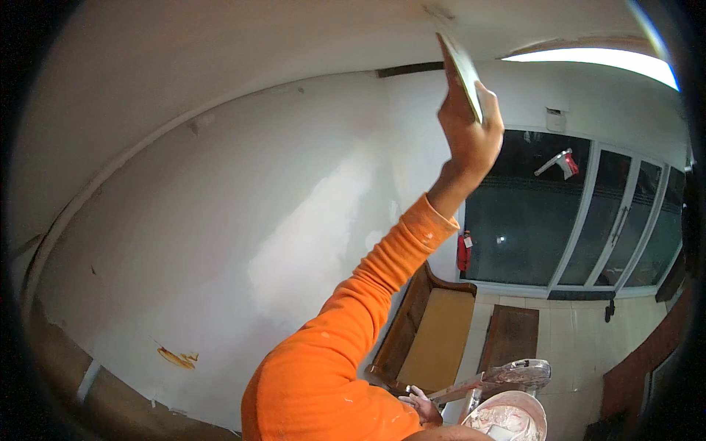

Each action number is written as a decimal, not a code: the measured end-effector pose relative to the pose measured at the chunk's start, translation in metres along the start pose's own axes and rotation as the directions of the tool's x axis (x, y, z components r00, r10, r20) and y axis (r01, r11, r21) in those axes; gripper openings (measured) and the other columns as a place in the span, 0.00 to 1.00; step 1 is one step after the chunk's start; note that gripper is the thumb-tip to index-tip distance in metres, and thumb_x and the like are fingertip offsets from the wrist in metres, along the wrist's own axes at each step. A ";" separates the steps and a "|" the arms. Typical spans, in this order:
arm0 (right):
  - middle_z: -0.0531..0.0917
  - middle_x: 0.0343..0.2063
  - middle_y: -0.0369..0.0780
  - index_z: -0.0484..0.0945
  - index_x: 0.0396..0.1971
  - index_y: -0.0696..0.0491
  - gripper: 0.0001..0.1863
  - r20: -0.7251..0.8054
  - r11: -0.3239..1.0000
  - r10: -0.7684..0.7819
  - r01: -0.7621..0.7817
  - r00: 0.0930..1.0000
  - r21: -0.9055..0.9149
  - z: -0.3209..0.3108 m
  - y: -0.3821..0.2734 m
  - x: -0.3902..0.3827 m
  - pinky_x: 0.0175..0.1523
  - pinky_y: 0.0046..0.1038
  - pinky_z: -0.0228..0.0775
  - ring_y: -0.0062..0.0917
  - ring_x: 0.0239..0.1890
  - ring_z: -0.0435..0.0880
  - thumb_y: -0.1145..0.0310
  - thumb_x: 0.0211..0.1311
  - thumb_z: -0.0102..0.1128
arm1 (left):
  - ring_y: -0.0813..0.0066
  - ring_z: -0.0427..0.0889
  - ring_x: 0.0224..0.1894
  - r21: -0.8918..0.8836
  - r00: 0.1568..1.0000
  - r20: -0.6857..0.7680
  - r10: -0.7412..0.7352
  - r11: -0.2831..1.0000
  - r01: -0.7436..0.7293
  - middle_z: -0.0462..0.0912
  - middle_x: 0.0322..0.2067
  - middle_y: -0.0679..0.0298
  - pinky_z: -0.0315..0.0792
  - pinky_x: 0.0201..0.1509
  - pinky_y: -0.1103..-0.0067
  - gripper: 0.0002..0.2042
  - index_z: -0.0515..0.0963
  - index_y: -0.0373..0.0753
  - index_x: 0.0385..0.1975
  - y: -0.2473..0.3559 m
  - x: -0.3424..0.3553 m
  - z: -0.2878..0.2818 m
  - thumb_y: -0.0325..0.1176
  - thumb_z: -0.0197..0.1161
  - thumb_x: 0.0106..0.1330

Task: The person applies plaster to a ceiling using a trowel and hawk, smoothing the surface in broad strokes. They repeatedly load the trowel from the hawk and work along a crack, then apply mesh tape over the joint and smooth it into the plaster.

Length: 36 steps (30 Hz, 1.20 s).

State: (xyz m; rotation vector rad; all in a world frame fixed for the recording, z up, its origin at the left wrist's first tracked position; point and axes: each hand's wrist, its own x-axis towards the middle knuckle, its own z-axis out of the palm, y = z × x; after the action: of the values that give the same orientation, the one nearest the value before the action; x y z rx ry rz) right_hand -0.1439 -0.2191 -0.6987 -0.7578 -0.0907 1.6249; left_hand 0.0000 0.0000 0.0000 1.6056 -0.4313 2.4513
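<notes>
The filling knife (466, 77) was just below the ceiling (316, 44), pinched in the raised left hand (471, 121); a loose pinch could have dropped it. The right hand (421, 406), its grip unclear, was near the paste bucket (543, 417), which a careless elbow might have tipped.

Count: two hands (471, 136), one flat tool (465, 77), one pail (534, 409), one fire extinguisher (464, 251), one settee (441, 331), one wall box (555, 120).

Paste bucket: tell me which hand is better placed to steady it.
Right hand, probably: it is low near the paste bucket, while the left hand is raised, holding a flat spreader.
</notes>
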 end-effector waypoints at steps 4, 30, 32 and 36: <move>0.77 0.58 0.54 0.35 0.78 0.46 0.43 0.044 0.999 -0.002 0.000 0.999 0.045 0.024 0.025 0.028 0.51 0.39 0.77 0.38 0.53 0.82 0.65 0.75 0.53 | 0.67 0.80 0.39 0.000 0.995 0.083 -0.055 0.998 0.055 0.78 0.41 0.52 0.75 0.47 0.72 0.14 0.69 0.24 0.52 -0.006 -0.016 -0.041 0.25 0.59 0.71; 0.75 0.60 0.55 0.37 0.77 0.49 0.42 0.081 0.999 0.023 -0.026 0.996 0.032 0.042 0.013 0.012 0.60 0.42 0.76 0.43 0.59 0.79 0.64 0.74 0.54 | 0.38 0.80 0.54 0.181 0.931 -0.361 -0.056 0.975 0.128 0.65 0.64 0.30 0.72 0.63 0.55 0.36 0.49 0.24 0.72 -0.022 0.079 -0.006 0.24 0.61 0.67; 0.76 0.59 0.55 0.39 0.77 0.49 0.42 0.083 1.000 0.020 -0.018 0.996 -0.015 0.043 0.014 0.012 0.60 0.41 0.76 0.42 0.59 0.79 0.63 0.74 0.55 | 0.37 0.80 0.54 0.182 0.923 -0.377 -0.072 0.972 0.151 0.64 0.64 0.29 0.73 0.63 0.54 0.37 0.49 0.25 0.72 -0.007 0.068 0.030 0.24 0.62 0.66; 0.79 0.56 0.54 0.32 0.77 0.46 0.44 0.129 0.999 0.030 -0.035 0.991 0.041 0.035 0.018 0.021 0.52 0.42 0.78 0.39 0.48 0.85 0.62 0.75 0.54 | 0.36 0.79 0.55 0.061 0.932 -0.345 -0.109 0.989 0.138 0.67 0.63 0.30 0.73 0.62 0.51 0.41 0.50 0.28 0.73 0.014 0.040 0.084 0.22 0.66 0.62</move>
State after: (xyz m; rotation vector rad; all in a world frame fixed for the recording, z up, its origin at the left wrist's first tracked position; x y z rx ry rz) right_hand -0.1774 -0.1920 -0.6889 -0.6241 -0.1361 1.7011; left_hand 0.0526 -0.0418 0.0665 1.1563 -0.1680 2.6068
